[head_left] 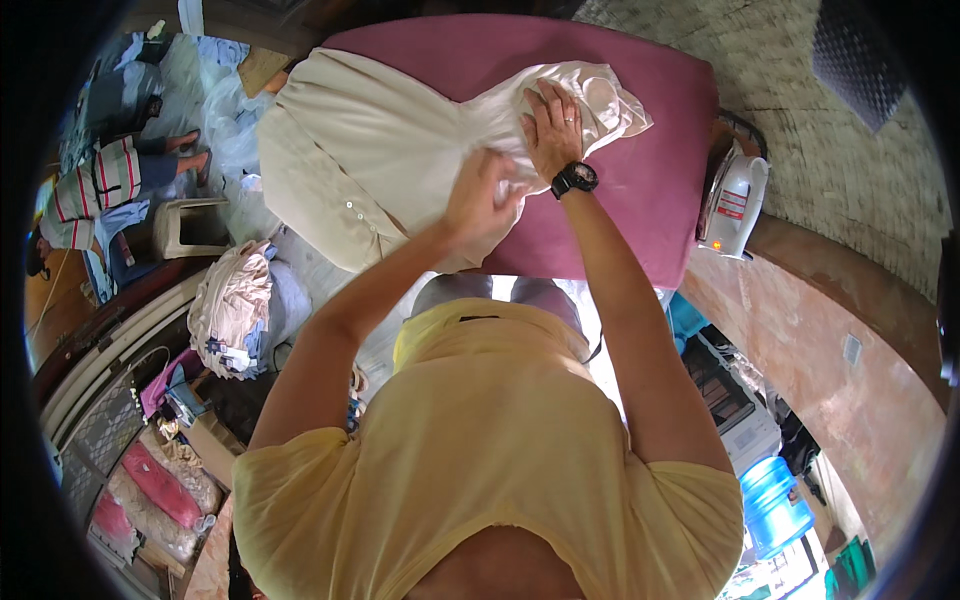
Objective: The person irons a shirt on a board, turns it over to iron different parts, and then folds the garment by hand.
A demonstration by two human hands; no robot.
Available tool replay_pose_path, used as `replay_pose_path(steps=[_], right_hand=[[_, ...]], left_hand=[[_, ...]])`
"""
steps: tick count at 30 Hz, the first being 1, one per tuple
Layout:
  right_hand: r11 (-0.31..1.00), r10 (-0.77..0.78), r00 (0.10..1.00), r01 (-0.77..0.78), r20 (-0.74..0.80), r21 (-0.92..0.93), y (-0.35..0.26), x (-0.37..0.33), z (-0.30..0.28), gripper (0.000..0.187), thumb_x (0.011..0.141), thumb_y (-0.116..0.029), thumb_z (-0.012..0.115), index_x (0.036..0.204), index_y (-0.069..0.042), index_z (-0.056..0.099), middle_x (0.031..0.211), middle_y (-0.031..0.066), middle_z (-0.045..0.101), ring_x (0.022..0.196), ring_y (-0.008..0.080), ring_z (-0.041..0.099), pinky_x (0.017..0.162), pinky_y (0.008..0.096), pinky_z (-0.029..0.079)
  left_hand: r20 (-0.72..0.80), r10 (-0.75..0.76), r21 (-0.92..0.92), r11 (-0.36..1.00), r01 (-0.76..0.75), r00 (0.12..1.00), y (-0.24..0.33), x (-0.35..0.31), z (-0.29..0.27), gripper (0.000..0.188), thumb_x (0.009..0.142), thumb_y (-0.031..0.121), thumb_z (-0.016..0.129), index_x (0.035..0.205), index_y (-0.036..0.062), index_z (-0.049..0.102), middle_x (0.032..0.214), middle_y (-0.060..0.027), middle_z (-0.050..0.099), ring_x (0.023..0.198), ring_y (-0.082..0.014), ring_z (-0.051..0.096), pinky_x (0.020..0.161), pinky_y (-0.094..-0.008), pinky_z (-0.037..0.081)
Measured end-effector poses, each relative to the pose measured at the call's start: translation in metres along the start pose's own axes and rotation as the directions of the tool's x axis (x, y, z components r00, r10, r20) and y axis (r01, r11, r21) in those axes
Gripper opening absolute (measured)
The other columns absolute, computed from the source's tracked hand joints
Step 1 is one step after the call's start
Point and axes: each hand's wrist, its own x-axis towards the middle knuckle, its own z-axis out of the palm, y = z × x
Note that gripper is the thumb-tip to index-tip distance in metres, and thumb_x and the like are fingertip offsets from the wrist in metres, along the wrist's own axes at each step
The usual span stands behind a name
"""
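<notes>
A cream buttoned garment (370,140) lies spread over a board covered in maroon cloth (640,190). Small buttons show along its near left part, and its narrower right end is bunched. My right hand (553,125), with a black watch at the wrist, rests on that bunched part with its fingers stretched out. Just left of it, my left hand (485,190) is over the garment's near edge. Motion smears its fingers, so I cannot make out whether they grip the fabric.
A white iron (735,205) with a small orange light stands at the board's right end. Piled beige clothes (232,310) sit at the left, near a stool (192,225) and another person in a striped top (100,190). A blue water jug (775,505) stands lower right.
</notes>
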Motion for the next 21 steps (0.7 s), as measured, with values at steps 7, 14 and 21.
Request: replay_pose_path(steps=[7,14,21], right_hand=[[0.978,0.023,0.966,0.031,0.258,-0.204,-0.007,-0.002,-0.006,0.069,0.094,-0.062,0.039,0.151,-0.023,0.032,0.158,0.0069,0.020,0.146,0.0328,0.017,0.114,0.0622,0.017],[0.977,0.018,0.951,0.049,0.309,-0.206,-0.010,0.001,-0.016,0.078,0.089,-0.071,0.041,0.152,-0.026,0.030,0.160,0.0080,0.016,0.147,0.0358,0.012,0.110,0.0704,0.013],[0.964,0.051,0.938,0.043,0.342,-0.262,-0.005,-0.001,-0.012,0.088,0.083,-0.056,0.060,0.154,-0.020,0.021,0.161,0.0093,0.012,0.148,0.0367,0.008,0.110,0.0706,0.012]], left_hand=[[0.277,-0.216,0.130,0.974,0.186,0.936,0.019,-0.082,0.016,0.070,0.071,-0.014,0.058,0.137,0.0034,0.040,0.126,-0.0210,0.045,0.119,-0.0391,0.046,0.103,-0.0449,0.042],[0.493,-0.323,0.292,0.936,0.196,0.808,0.037,-0.075,-0.007,0.072,0.074,-0.012,0.060,0.141,0.0035,0.038,0.131,-0.0201,0.048,0.122,-0.0376,0.048,0.102,-0.0415,0.044],[-0.134,-0.071,0.107,0.990,0.086,0.988,0.019,0.028,0.016,0.029,0.089,-0.004,0.054,0.116,0.0056,0.051,0.116,-0.0194,0.051,0.102,-0.0362,0.056,0.084,-0.0463,0.051]])
